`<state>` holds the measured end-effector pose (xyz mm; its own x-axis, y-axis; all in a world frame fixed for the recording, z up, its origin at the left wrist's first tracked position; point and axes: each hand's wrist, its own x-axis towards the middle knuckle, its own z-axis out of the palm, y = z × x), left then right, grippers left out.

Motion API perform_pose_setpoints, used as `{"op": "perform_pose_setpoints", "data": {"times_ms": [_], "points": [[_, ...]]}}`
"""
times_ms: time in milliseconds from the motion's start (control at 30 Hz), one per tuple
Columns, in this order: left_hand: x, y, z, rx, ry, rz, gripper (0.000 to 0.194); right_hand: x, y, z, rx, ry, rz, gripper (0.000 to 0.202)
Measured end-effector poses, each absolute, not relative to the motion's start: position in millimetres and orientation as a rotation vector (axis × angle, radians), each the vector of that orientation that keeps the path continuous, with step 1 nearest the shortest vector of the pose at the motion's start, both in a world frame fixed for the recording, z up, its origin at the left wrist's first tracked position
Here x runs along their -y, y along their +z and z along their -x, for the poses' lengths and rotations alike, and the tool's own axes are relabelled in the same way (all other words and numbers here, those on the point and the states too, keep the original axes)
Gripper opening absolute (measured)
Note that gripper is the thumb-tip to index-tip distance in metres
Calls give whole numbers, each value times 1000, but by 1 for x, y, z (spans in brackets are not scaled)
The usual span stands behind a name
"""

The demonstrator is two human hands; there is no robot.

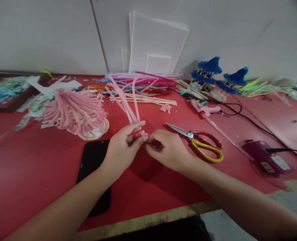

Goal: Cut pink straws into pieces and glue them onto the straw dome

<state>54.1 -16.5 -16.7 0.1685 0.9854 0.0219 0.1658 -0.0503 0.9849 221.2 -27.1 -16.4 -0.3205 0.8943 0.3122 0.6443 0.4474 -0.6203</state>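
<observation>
My left hand (123, 147) is closed around several long pink pipe cleaners (125, 102), which fan up and away from the fingers. At its fingertips shows a small cluster of short pink pieces (141, 133). My right hand (167, 147) meets it there, fingers pinched together against the cluster; what they grip, if anything, is hidden. Just right of that hand lie scissors (192, 135) with one red and one yellow handle, blades pointing left. Beyond the hands is a little pile of cut pink pieces (166, 107). A black phone (93, 177) lies partly under my left forearm.
A pink pipe-cleaner roof model (74, 112) stands left. Pale sticks (148, 99) and coloured pipe cleaners (148, 80) lie at the back. To the right are a pink glue gun (202, 108), a purple power box (266, 157) with cables, and blue roof models (209, 68).
</observation>
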Motion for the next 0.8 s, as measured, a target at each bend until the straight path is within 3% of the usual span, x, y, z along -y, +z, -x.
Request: {"op": "perform_pose_setpoints", "data": {"times_ms": [267,633,800], "points": [[20,-14,-56,-1171,996,-1349,46,34,-23,-222,2051,341,1278,8],[22,-16,-57,-1174,909,-1297,49,26,-9,-238,1850,601,1263,8],[19,-17,-54,-1216,954,-1499,49,18,-13,-249,1996,536,1263,24]]}}
